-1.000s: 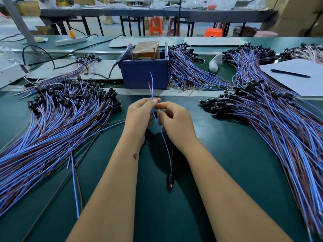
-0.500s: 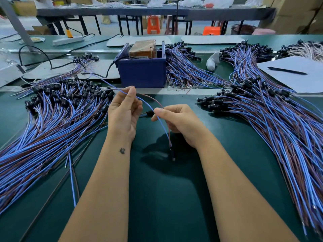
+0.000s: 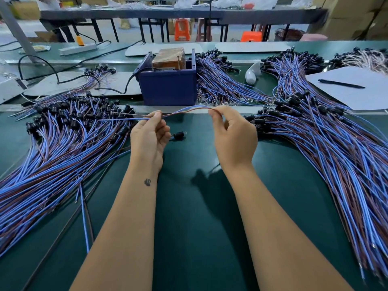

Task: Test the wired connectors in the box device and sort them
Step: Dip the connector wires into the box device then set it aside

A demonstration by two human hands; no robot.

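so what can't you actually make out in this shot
Head view only:
- Blue box device: its test sockets are hidden behind its front wall and the brown block.
- Black connector: too small to read; its lead disappears behind the left hand.
- Right wire pile: cut off by the right edge.

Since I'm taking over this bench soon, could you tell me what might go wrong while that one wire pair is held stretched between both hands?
The wire pair is pinched by the left hand and the right hand above the table; its free ends reach over the left pile and could snag there. The black connector by the left hand may catch too. With a right pile equally close, it could be sorted wrongly.
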